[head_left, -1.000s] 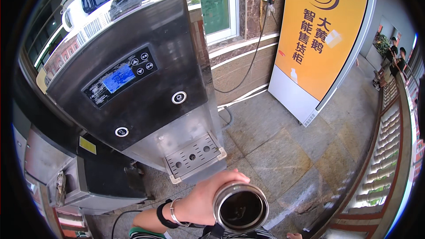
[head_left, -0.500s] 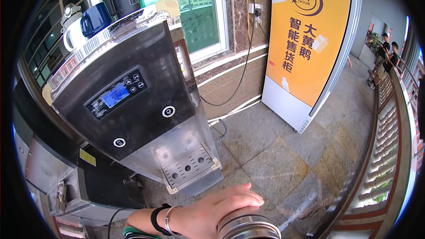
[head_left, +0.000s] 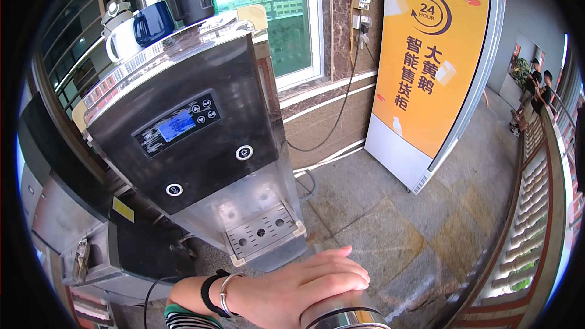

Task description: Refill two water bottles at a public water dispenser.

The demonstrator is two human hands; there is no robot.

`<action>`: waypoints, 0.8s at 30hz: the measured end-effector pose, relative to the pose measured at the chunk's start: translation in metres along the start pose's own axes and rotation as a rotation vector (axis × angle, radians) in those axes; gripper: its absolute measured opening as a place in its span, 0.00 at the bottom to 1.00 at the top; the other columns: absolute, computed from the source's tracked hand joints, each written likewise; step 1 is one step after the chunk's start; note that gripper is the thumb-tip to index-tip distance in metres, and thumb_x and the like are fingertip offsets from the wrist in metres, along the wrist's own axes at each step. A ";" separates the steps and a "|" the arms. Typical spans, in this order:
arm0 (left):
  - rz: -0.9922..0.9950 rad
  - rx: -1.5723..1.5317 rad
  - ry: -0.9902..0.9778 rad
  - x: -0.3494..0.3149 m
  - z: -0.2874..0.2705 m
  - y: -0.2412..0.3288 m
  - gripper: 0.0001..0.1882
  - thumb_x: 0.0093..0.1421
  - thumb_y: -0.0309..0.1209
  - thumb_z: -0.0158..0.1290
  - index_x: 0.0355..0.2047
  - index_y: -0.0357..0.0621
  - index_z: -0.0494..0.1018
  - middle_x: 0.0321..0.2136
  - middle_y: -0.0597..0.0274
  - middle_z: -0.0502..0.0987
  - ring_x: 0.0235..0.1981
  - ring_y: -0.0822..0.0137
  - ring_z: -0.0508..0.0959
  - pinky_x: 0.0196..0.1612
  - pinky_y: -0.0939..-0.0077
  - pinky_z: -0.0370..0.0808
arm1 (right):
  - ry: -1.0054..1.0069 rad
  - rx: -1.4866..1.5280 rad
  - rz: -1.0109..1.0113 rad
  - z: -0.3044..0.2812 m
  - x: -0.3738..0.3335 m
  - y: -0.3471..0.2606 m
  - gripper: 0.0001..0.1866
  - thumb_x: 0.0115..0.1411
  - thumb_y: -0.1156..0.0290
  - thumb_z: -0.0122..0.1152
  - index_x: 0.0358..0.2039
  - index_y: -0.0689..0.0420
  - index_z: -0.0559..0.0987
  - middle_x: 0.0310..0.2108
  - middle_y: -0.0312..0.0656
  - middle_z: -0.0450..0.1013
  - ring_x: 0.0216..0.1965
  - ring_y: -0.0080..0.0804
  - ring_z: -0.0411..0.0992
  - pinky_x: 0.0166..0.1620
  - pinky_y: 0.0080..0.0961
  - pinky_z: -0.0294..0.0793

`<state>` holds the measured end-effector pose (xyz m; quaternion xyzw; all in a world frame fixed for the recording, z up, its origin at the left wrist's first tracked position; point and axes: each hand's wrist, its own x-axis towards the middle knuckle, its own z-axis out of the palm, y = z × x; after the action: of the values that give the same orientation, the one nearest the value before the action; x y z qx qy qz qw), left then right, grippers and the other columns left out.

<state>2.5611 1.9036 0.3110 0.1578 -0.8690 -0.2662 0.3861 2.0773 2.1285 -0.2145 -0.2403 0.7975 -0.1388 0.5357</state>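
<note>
My left hand [head_left: 304,289] reaches in from the lower left, with a black band and a silver bangle on its wrist. Its fingers close over the upper part of a shiny steel cylindrical container [head_left: 345,315], which has a dark ring round it. The lower edge of the picture cuts the container off, and the thumb is hidden. Just beyond the hand stands a steel and black water dispenser [head_left: 228,97] with a small lit screen and two round buttons. Its slotted drip tray [head_left: 261,231] holds nothing. My right hand is out of view.
On the dispenser's top stand a blue mug [head_left: 153,23], a white mug [head_left: 122,41] and several flasks. A yellow vending cabinet [head_left: 420,128] stands beyond, across grey stone paving [head_left: 378,225]. A balustrade [head_left: 527,225] runs along the right; people stand beside it farther off.
The whole view has shifted slightly, so the dispenser and cabinet sit farther right and lower. My left hand keeps its hold on the steel container, which shows a little less at the lower edge.
</note>
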 end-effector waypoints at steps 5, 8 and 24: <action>0.042 0.083 -0.015 0.005 -0.011 0.010 0.30 0.48 0.35 0.61 0.49 0.37 0.65 0.46 0.52 0.70 0.50 0.54 0.71 0.60 0.47 0.57 | -0.026 0.048 0.078 0.003 -0.017 -0.023 0.16 0.54 0.56 0.62 0.32 0.56 0.80 0.20 0.32 0.71 0.16 0.22 0.62 0.16 0.25 0.59; 0.031 0.109 -0.030 0.008 -0.017 0.021 0.29 0.48 0.34 0.60 0.49 0.36 0.65 0.46 0.51 0.70 0.49 0.54 0.71 0.61 0.47 0.57 | -0.058 0.069 0.071 0.003 -0.009 -0.014 0.16 0.54 0.55 0.62 0.32 0.57 0.79 0.20 0.33 0.71 0.17 0.23 0.62 0.17 0.26 0.60; 0.111 0.215 0.007 0.017 -0.029 0.030 0.25 0.48 0.31 0.60 0.47 0.37 0.67 0.44 0.51 0.73 0.48 0.54 0.72 0.62 0.48 0.55 | -0.008 -0.030 0.146 0.015 0.076 0.071 0.25 0.53 0.50 0.61 0.22 0.64 0.76 0.17 0.37 0.69 0.15 0.26 0.63 0.13 0.28 0.60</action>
<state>2.5695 1.9100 0.3549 0.1510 -0.8986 -0.1491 0.3841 2.0505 2.1486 -0.3145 -0.1903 0.8127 -0.0863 0.5440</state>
